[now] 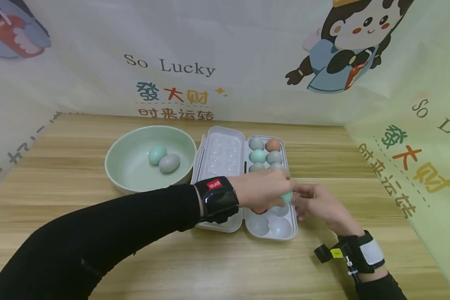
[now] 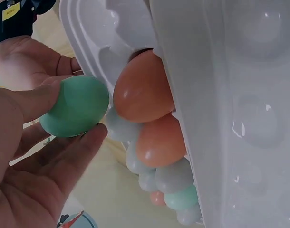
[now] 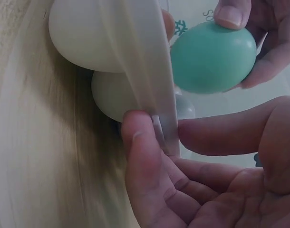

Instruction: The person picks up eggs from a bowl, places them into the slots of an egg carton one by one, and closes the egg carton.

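Note:
My left hand (image 1: 262, 189) pinches a green egg (image 2: 76, 107) between thumb and fingers, above the right-hand column of the lidded plastic egg box (image 1: 260, 225). In the right wrist view the egg is beside the box's rim. With thumb and fingers, my right hand (image 1: 320, 204) grips that rim (image 3: 159, 80) at the box's right side. Grey, green and orange eggs sit in the far cups; an orange egg (image 2: 145, 88) shows close to the held one in the left wrist view. Several near cups hold no egg. My left hand hides the middle cups in the head view.
Left of the box stands a pale green bowl (image 1: 129, 175) with a green egg (image 1: 157, 154) and a grey egg (image 1: 169, 163) inside. The box's lid (image 1: 225, 143) lies opened toward the bowl. A printed cloth (image 1: 247, 50) rises behind the wooden table (image 1: 195, 266).

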Demonstrator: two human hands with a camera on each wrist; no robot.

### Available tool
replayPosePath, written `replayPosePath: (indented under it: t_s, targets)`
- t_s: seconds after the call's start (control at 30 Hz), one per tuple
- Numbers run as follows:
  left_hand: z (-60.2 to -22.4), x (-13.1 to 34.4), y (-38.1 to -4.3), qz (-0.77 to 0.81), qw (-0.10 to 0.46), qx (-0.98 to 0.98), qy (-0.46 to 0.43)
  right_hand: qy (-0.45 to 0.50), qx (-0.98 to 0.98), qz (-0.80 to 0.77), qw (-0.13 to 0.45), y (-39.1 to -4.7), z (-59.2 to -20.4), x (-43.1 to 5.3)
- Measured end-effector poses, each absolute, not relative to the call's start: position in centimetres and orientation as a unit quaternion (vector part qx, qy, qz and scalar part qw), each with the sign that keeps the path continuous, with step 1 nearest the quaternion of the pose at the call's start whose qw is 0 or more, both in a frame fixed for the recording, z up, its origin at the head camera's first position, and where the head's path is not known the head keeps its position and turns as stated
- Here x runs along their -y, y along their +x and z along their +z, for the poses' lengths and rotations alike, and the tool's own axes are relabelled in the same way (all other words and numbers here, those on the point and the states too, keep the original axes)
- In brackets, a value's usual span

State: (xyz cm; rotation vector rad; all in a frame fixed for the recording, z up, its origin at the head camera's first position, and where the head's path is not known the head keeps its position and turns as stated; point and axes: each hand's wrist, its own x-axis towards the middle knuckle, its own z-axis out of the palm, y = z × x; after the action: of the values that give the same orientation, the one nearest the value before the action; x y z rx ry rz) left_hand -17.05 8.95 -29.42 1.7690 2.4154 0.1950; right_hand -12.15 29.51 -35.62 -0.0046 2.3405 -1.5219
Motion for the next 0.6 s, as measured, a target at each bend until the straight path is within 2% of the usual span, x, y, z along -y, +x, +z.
replayPosePath:
  t_s: [0.2,0.6]
  targets:
    - [-30.3,-9.8,-17.1,0.023,0.07,-0.812,0.58,-0.004,-0.824,-0.538,0.175,-12.1,-35.6,-29.5]
    - [-31.5,-10.6,-17.1,0.019,0.13,-0.823,0.552,-0.005,-0.827,-0.535,0.172,-12.1,-35.5,-29.4]
